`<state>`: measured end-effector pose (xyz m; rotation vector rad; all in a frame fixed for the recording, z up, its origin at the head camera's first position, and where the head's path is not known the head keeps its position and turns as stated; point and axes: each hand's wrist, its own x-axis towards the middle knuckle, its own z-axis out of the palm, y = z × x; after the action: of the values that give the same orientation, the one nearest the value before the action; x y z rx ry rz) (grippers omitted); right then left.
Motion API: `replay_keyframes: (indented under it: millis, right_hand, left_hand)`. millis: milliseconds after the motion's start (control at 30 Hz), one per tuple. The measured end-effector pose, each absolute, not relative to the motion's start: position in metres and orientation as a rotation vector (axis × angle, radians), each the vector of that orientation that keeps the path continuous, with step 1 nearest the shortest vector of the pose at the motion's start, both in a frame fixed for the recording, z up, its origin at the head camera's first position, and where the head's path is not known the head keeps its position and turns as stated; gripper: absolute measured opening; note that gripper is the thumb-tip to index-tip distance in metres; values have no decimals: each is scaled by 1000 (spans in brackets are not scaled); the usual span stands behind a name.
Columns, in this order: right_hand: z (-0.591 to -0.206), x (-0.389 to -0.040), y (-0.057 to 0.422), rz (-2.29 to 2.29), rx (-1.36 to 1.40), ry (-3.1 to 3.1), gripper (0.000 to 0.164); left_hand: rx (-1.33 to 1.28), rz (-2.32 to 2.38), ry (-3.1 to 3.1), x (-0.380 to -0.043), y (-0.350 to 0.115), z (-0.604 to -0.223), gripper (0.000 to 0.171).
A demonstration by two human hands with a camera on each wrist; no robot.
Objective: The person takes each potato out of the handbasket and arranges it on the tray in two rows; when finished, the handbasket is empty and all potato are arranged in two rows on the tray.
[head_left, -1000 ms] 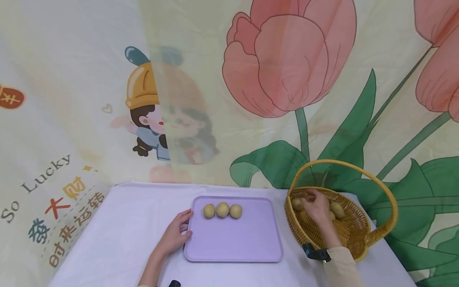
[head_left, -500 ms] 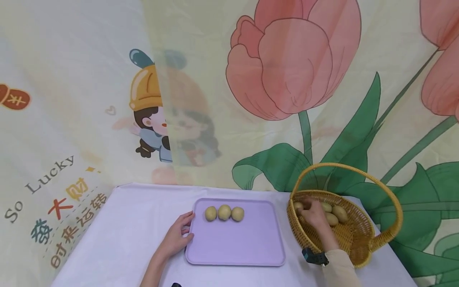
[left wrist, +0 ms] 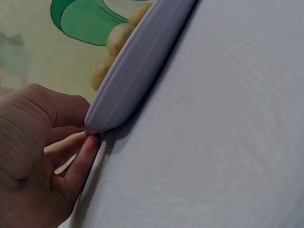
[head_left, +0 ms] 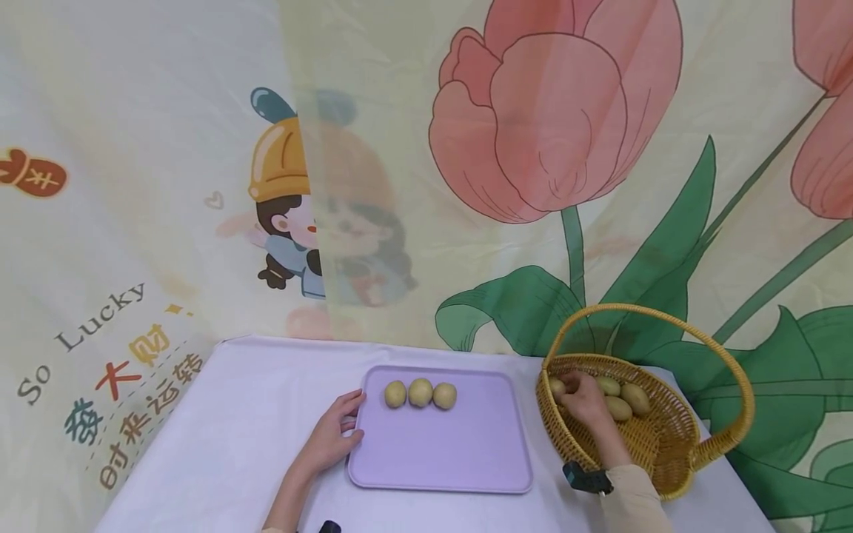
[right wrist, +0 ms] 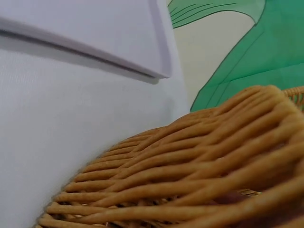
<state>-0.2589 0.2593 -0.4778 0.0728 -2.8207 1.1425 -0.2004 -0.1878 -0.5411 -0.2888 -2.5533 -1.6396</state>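
Observation:
My left hand [head_left: 333, 437] rests at the left edge of the lilac tray [head_left: 443, 451], thumb and fingertips touching its rim. The left wrist view shows the thumb and fingers of that hand [left wrist: 45, 147] against the tray's corner. Three round potatoes [head_left: 420, 393] sit in a row near the tray's far edge. My right hand [head_left: 588, 402] reaches into a wicker basket [head_left: 656, 459]. Its curled fingers hold a potato [head_left: 556, 388] at the basket's left side, partly hidden by them. Other potatoes [head_left: 635, 398] lie to the right of this hand.
The basket's tall handle [head_left: 640, 309] arches over its far side. A white cloth covers the table [head_left: 266, 392]. Behind it hangs a printed curtain [head_left: 373, 185] with tulips. In the right wrist view, the basket's woven wall [right wrist: 180, 171] hides most of the right hand.
My right hand has shifted slightly toward the left potato within the basket, uncovering more of the other potatoes. The left hand and tray keep their positions; the head view has shifted a little.

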Motion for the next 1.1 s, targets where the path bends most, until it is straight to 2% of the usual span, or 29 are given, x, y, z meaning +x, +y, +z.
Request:
replay_keyframes:
  millis: [400,700,900,1100]
  right_hand:
    - [-446,-232,257,1323,-93,-2757,43]
    - [-424,-220,239,1407,-47,-2695,45]
    - [-427,-226,205,1530,-29,-2632,44]
    - [-449,-235,170,1653,-28,-2553,40]
  left_hand:
    - [-318,-1626,-2556,-202,-187,-542,57]
    - [-315,-1615,-2555,-200,-187,-538,57]
    - [-300,-1618,-2557,-199,-188,-541,57]
    - [-326,-1629,-2544,-201,-188,-542,57]
